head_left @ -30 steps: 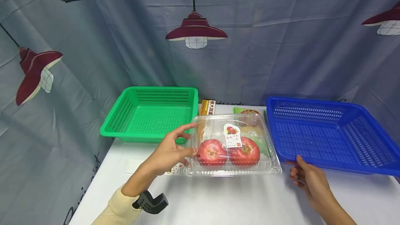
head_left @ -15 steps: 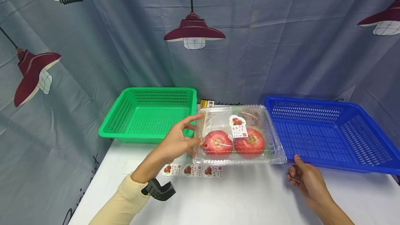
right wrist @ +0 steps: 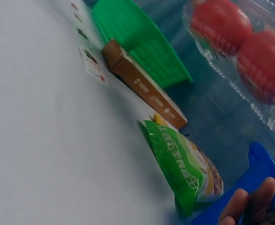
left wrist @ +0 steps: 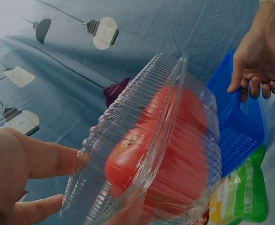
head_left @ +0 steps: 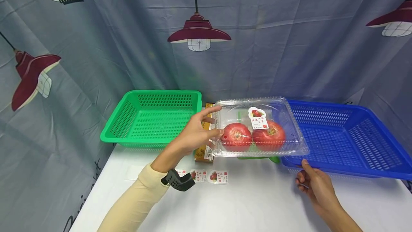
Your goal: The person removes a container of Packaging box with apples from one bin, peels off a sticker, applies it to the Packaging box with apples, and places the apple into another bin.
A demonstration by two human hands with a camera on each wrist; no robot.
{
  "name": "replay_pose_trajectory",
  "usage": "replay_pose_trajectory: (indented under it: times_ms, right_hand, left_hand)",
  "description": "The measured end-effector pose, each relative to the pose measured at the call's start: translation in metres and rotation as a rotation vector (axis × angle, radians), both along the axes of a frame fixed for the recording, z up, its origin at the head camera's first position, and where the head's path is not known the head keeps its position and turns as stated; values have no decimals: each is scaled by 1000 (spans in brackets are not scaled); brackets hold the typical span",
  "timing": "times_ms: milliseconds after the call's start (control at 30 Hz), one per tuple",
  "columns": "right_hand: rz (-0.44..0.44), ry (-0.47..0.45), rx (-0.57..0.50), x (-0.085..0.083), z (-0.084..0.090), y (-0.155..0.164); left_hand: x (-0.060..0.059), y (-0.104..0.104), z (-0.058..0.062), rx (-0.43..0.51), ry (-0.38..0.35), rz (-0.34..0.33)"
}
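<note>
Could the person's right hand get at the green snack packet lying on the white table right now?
Probably yes: the right hand rests at the blue basket's front rim, and the green snack packet lies close by, uncovered on the table.
</note>
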State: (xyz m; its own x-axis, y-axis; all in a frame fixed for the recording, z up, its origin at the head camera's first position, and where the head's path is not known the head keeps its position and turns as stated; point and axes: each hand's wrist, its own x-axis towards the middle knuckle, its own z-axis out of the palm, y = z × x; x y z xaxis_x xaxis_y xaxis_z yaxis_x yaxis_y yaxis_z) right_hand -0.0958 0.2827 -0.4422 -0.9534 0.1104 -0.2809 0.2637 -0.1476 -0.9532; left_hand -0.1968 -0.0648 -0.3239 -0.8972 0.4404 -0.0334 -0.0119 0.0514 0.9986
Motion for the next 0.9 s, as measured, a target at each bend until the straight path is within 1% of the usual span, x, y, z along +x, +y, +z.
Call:
replay_pose_trajectory:
  times_ms: [167,233,367,433,633,767,900]
  right_hand:
    - [-12,15,-11,0,-1,0]
    - [-16,25,-15,0,-1,-1]
    - [-28,32,-17,0,-2,-1]
    - [-31,27,-14,1,-3,-2]
    - [-27,33,-18,2,-5,0]
    - [-19,39,-33,1,-5,1]
    - [-15,35,-31,1,-6,2]
  left_hand:
    - [-6,18,7,0,0,-24]
    - [-9,26,8,4,1,-29]
    - [-12,41,7,25,1,-30]
    - [-14,49,3,40,2,-31]
    - [-17,73,-1,58,0,-45]
    - [-20,87,-1,64,-7,-51]
    - [-22,103,0,54,8,-49]
